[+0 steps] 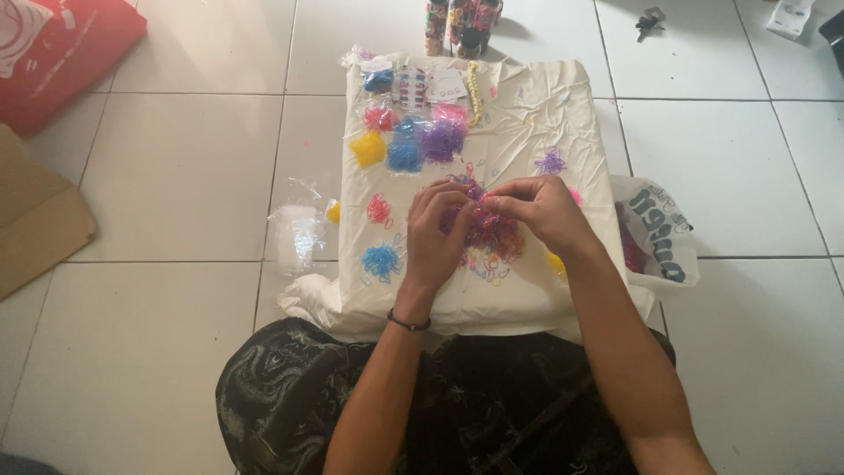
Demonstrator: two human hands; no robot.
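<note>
Both hands cover most of that pink-and-purple rubber band pile (492,230); the patterned jars (462,22) get chopped off up top.

Crumpled matt cream cloth (527,114); small rubbery, slightly glossy loom bands (488,230); clear shiny plastic bags (297,230); smooth glossy white tile floor (176,176); matt brown cardboard (35,215) far left.

On the floor (176,176), a spread cloth (536,114) just ahead of the knees. At the cloth's middle, a heap of small rubber bands (492,230), with the left hand (435,233) and right hand (545,211) meeting over it. Behind the heap, a cluster of band-filled bags (409,136). Beyond the cloth's far edge, a row of jars (462,22). Left of the cloth, an empty clear bag (294,233); further left, flattened cardboard (35,215). Right of the cloth, touching it, a printed plastic bag (659,233).
</note>
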